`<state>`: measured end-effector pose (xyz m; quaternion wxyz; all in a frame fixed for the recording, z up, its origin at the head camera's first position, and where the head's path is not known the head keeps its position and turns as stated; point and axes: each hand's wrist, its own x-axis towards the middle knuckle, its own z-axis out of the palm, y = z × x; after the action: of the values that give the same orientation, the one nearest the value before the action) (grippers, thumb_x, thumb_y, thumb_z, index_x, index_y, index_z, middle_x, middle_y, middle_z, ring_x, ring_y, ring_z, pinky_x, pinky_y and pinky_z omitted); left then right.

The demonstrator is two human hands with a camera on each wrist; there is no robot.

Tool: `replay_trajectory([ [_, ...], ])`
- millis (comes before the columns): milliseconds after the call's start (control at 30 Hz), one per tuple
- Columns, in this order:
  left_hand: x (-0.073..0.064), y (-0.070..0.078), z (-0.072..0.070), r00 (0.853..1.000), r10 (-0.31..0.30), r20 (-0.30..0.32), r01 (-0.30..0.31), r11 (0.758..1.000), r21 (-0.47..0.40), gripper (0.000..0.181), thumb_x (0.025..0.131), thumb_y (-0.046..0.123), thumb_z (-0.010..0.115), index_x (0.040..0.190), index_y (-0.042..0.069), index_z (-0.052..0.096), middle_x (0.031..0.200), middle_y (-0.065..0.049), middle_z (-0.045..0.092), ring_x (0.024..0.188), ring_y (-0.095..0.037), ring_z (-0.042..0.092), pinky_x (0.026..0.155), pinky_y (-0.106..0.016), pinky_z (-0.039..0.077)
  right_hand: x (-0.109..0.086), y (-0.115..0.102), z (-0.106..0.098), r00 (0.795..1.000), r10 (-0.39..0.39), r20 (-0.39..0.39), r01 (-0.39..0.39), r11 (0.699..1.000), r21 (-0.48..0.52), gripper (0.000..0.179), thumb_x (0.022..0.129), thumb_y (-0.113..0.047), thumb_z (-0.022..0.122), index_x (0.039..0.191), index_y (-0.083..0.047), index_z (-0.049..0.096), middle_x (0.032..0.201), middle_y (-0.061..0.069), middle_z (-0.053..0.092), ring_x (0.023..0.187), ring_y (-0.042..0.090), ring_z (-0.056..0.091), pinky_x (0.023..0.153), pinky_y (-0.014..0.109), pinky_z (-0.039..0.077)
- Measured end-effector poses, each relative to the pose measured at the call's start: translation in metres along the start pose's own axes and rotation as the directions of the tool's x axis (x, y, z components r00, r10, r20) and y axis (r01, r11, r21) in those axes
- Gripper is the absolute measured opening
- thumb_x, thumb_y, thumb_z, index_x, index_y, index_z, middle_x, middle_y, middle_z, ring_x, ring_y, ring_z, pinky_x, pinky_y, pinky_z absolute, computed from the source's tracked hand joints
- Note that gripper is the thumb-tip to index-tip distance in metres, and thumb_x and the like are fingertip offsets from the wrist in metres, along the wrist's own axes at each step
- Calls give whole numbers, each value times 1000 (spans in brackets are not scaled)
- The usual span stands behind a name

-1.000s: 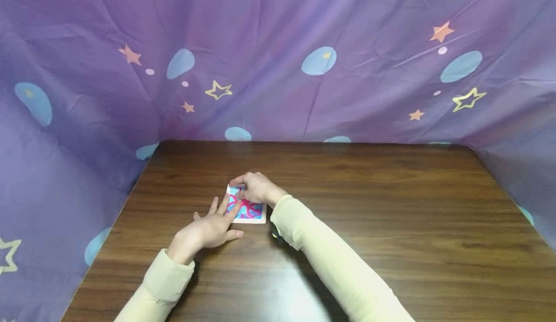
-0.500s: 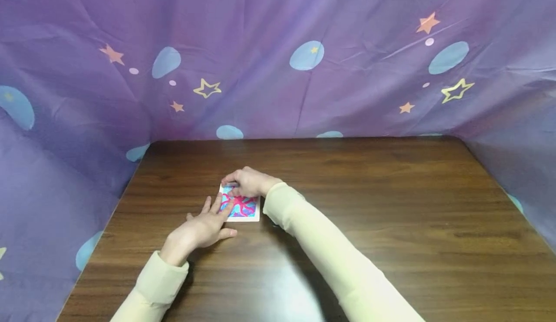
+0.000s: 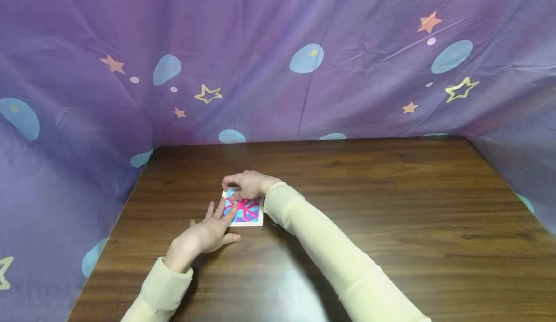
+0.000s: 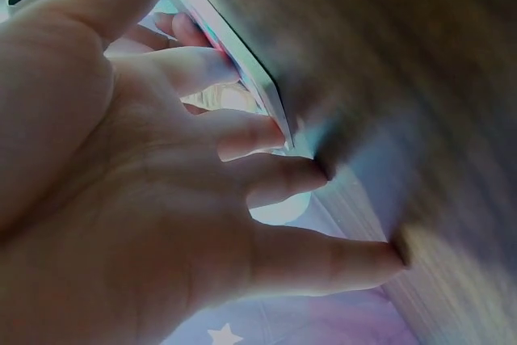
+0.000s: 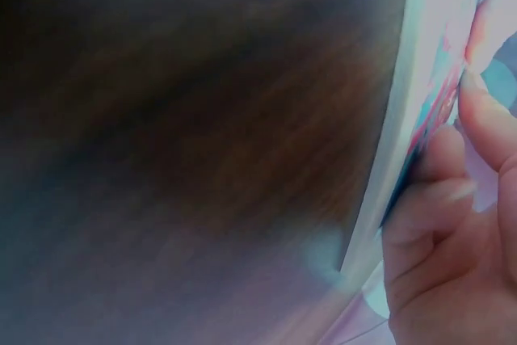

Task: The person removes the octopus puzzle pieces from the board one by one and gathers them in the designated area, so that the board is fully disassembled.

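Note:
A square white-bordered board [image 3: 248, 212] with a pink octopus on a blue ground lies on the wooden table, left of its middle. Fingertips of my left hand [image 3: 204, 235] rest on its left side, fingers spread and fairly straight. In the left wrist view, the outer fingers come down at the tabletop past the board's pale edge [image 4: 242, 54]. My right hand [image 3: 249, 185] reaches over the far side with curled fingers. Its index finger is at the far left corner, the thumb on the picture. In the right wrist view, its fingers [image 5: 432, 204] bend against the board; any loose part there is hidden.
Brown wood-grain tabletop [image 3: 382, 206] surrounds the board. A purple cloth [image 3: 260, 56] with stars and blue ovals hangs behind the table and along both sides. Both forearms in pale sleeves [image 3: 323, 245] reach in from the near edge.
The head view has shifted slightly. Both hands keep nearly the same places on the board, and the right hand's fingers move only a little at the far left corner.

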<state>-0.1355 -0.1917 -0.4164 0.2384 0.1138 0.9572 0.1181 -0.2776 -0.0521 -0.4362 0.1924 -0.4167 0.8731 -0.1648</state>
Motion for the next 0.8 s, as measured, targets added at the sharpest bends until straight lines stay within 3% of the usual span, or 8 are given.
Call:
replay_trajectory([
  [333,-1,2,3,1000,-5,-15,5,1000,-6,74,96,41,59,154,7,28,159,-27,2,143,-51,5,91,-84,17,-6,1,7,997,-44,-59,42,999,-29,33,90,-35,71,119,-29,57,113,-2,59,99,12,54,86,31,45],
  [633,3,2,-2,1000,1,-27,-1,1000,5,76,96,42,60,155,9,27,159,-27,2,142,-51,5,90,-85,19,-10,-3,8,990,63,-123,-64,998,-7,33,91,-27,70,121,-19,59,114,1,58,105,15,54,94,33,45],
  [800,-1,1,-2,1000,2,-18,-1,1000,18,75,96,43,59,154,7,28,159,-28,3,142,-52,6,89,-85,21,-9,-7,8,990,84,-111,-81,996,37,31,90,-24,72,117,-20,59,104,-2,58,100,13,53,86,31,46],
])
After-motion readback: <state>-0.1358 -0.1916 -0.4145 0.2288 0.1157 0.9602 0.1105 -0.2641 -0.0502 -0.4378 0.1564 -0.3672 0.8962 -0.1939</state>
